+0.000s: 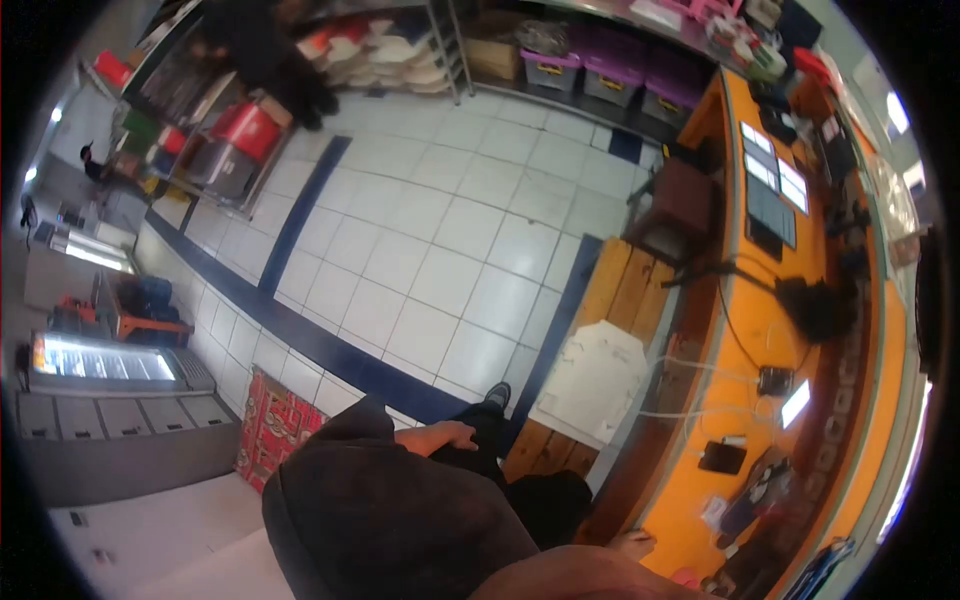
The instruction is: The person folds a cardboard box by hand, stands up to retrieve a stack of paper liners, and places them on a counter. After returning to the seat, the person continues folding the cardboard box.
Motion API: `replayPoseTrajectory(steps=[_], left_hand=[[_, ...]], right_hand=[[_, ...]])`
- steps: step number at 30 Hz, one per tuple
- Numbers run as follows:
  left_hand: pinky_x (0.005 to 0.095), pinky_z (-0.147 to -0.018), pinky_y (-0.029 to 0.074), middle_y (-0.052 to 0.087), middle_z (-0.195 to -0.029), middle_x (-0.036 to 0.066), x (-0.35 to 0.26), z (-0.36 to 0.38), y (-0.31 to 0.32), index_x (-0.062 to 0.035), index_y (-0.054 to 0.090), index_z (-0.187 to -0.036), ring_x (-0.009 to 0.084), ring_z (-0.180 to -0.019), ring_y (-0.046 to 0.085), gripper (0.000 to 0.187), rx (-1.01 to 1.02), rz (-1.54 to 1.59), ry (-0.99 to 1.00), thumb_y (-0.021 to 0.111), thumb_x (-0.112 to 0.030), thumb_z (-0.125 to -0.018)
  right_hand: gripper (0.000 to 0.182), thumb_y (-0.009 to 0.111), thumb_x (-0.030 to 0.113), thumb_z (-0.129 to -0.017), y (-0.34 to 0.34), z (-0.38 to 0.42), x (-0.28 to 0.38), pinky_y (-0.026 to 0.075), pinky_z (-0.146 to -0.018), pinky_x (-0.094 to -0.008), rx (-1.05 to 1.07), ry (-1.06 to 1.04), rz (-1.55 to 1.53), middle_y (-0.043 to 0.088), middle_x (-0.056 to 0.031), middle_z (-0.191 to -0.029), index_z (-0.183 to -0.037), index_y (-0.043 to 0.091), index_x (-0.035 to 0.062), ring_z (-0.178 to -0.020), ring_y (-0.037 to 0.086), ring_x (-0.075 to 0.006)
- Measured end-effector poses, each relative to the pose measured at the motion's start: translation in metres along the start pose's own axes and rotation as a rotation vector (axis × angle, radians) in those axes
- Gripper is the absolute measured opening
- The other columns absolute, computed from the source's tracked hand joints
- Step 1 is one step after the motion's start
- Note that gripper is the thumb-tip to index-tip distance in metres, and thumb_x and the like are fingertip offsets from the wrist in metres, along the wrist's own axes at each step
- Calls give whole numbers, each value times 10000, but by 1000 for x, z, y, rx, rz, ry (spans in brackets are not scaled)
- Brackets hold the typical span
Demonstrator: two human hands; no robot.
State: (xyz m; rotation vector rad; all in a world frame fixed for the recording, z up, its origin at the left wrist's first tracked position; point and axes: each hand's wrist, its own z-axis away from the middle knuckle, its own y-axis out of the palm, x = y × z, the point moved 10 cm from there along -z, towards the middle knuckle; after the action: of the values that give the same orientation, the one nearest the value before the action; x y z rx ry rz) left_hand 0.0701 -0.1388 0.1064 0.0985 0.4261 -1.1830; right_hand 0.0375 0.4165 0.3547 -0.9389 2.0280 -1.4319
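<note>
My left hand (452, 437) rests over my dark-trousered thigh with its fingers curled in, and nothing shows in it. Below a dark sleeve, its forearm is bare. My right hand (632, 543) lies at the near edge of the orange counter (680, 505), fingers drawn together; whether a small dark thing sits at the fingertips is too small to make out. Closest to it on the counter are a dark phone-like device (722, 457) and a dark bundle (765, 490). Farther along lies a lit phone (795, 404) with white cables beside it.
A white board (595, 383) lies on a wooden bench (622, 285) beside the counter. A brown stool (680, 210) stands beyond, near a laptop (770, 215). A person in dark clothes (265, 60) stands by shelves. Purple-lidded bins (612, 80) line the back; a display fridge (105, 360) is left.
</note>
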Motion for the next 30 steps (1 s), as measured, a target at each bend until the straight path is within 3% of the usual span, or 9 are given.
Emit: replayPoseTrajectory(steps=[7, 9, 15, 18, 19, 21, 23, 26, 30], left_hand=[[489, -923, 523, 714, -1101, 204, 24, 66, -41, -45, 724, -1102, 358, -1077, 671, 558, -424, 132, 169, 565, -555, -939], [455, -830, 544, 730, -901, 189, 46, 90, -49, -50, 753, -909, 330, -931, 709, 506, -409, 712, 95, 562, -516, -952], [418, -718, 499, 654, -762, 189, 36, 264, -184, -35, 691, -918, 312, -745, 653, 478, -1420, 742, 9, 515, -472, -1002], [413, -870, 484, 668, -1047, 179, -52, 431, -259, -7, 647, -1119, 315, -981, 641, 473, -1943, 678, 528, 416, -410, -1034], [436, -977, 439, 645, -1184, 189, -101, 506, -264, 26, 617, -1192, 334, -1125, 597, 546, -2162, 395, 731, 365, -433, -1039], [458, -1070, 397, 616, -1277, 204, -169, 606, -242, 37, 579, -1271, 367, -1197, 568, 631, -2470, 366, 1236, 363, -508, -1039], [570, -1161, 264, 595, -1253, 211, -245, 689, -170, 40, 564, -1232, 392, -1333, 444, 541, -2784, -131, 1997, 409, -444, -1047], [557, -1136, 331, 613, -1194, 159, -298, 716, -113, -17, 602, -1152, 352, -1276, 501, 435, -2770, -270, 2176, 432, -406, -1056], [601, -1200, 166, 296, -1628, 81, -366, 720, -104, -203, 454, -1503, 348, -1483, 258, 666, -2519, -578, 2100, 555, -554, -946]], right_hand=[[247, 478, 269, -983, -24, 5, 68, 510, -653, -498, -54, -219, 118, 630, -182, -887, -909, 583, 59, -780, 645, -383], [227, 490, 264, -973, -31, 3, 81, 519, -653, -492, -60, -261, 175, 642, -169, -886, -906, 592, 72, -770, 656, -369], [171, 527, 248, -941, 0, -8, 57, 547, -652, -474, -7, -298, 386, 679, -133, -884, -896, 620, 112, -742, 687, -330], [144, 545, 240, -925, -101, -10, 103, 560, -652, -465, 103, -295, 520, 697, -114, -883, -891, 633, 132, -727, 703, -310], [167, 569, 250, -895, -229, -10, 158, 555, -712, -498, -191, -668, 571, 709, -152, -901, -919, 664, 114, -767, 702, -333], [236, 582, 282, -894, -121, -34, 54, 546, -769, -516, -76, -357, 787, 706, -151, -929, -988, 689, 93, -847, 694, -338], [278, 592, 259, -917, -108, -27, 62, 540, -860, -408, 116, -1086, 480, 688, -112, -1017, -1106, 675, 73, -991, 662, -313], [131, 532, 241, -930, -25, -17, 43, 502, -508, -454, -130, -47, 562, 624, -59, -775, -877, 616, 157, -672, 655, -271], [162, 534, 270, -933, -19, -21, 31, 490, -517, -453, -178, 53, 472, 618, -71, -770, -871, 614, 143, -657, 638, -287]])
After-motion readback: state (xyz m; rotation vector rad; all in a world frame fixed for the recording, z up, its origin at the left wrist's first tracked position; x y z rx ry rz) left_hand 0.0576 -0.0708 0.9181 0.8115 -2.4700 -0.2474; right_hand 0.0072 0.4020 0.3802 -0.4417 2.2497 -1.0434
